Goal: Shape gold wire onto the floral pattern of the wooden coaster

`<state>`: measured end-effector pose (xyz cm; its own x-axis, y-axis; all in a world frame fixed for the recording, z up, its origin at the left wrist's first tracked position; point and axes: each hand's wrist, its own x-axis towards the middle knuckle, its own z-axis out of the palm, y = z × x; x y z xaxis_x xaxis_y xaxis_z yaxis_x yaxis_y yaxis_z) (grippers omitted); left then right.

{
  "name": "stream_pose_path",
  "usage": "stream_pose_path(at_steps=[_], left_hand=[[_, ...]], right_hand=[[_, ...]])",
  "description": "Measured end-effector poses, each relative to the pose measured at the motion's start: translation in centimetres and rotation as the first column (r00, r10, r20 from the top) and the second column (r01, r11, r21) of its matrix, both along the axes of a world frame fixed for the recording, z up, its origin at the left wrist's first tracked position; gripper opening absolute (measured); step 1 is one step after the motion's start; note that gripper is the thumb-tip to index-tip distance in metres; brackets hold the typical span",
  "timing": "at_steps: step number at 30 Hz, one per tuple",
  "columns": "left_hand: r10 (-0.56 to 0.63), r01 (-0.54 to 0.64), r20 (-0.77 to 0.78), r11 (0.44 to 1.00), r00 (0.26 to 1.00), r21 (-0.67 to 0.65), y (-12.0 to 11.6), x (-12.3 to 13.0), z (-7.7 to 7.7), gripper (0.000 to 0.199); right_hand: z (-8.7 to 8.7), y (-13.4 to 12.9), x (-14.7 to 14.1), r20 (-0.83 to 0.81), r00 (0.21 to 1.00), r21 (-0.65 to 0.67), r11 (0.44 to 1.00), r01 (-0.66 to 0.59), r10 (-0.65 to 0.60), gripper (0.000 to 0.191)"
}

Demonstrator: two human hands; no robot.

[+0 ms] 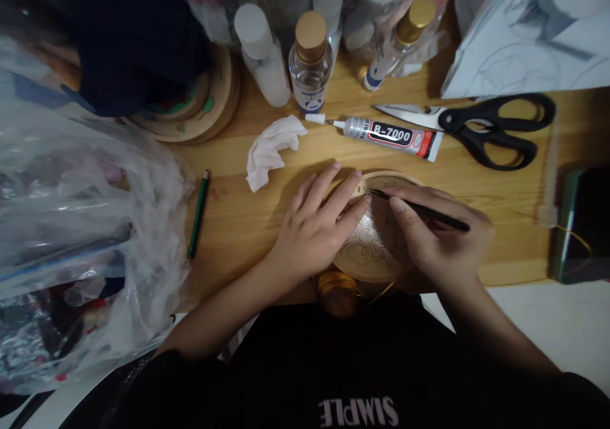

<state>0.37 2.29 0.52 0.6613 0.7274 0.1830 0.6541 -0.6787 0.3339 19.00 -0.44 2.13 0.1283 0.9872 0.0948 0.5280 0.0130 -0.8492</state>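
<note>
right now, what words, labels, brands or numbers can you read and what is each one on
"B-7000": glue tube
"SIMPLE": black shirt
Too small or blurred to read: the tube's other print, and the labels on the tan-capped bottle and gold-capped bottle.

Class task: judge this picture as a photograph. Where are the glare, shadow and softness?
Head view: bright sheen on the round disc, with a darker patch beside the right hand; head view: whitish reflections on the plastic bag; head view: the B-7000 lettering on the glue tube is readable, but the printed paper looks soft.
</note>
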Motion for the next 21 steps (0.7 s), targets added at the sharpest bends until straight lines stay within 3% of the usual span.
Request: stream_pose_path(at_steps=[7, 13, 21], left_hand=[[-0.014, 0.014, 0.009, 0.999, 1.000, -0.039, 0.0, 0.0, 0.1, 0.031], [-0.012, 0.014, 0.030, 0.999, 0.999, -0.041, -0.1, 0.0, -0.1, 0.030], [-0.001, 0.001, 0.035, 1.000, 0.999, -0.002, -0.1, 0.0, -0.2, 0.031]], right_hand=[[-0.5, -0.7, -1.1, 0.057, 0.993, 0.032, 0.994, 0.102, -0.104, 0.021], [-0.7, -1.1, -2.8, 0.192, 0.964, 0.196, 0.969, 0.148, -0.186, 0.021], [-0.6, -1.0, -1.2, 0.248, 0.968, 0.183, 0.983, -0.006, -0.040, 0.027]])
